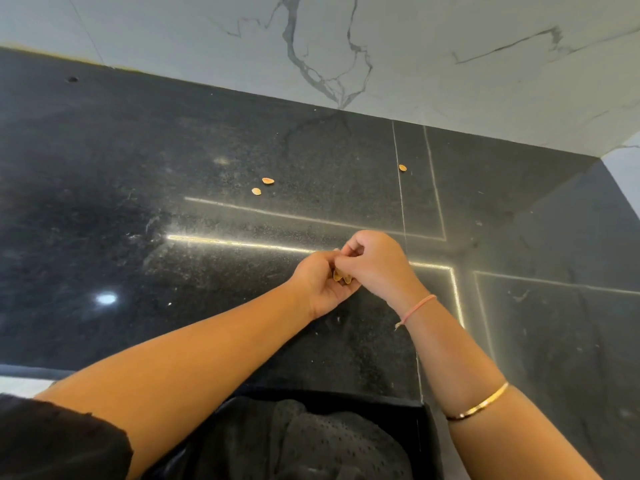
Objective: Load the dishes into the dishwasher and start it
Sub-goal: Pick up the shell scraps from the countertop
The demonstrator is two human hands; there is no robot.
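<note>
No dishes and no dishwasher are in view. Over a black polished counter (173, 150) my left hand (320, 284) is cupped palm-up and holds several small orange-tan seeds (342, 276). My right hand (375, 263) meets it from the right, its fingers pinched together over the left palm. Three more loose seeds lie on the counter: two close together, one seed (267, 180) just above another seed (256, 191), and a single seed (402, 167) farther right.
A white marble-veined wall (381, 46) rises behind the counter and turns a corner at the right. Bright light strips reflect in the counter top. A small hole (72, 79) shows at its far left. The counter's front edge runs just before my dark clothing.
</note>
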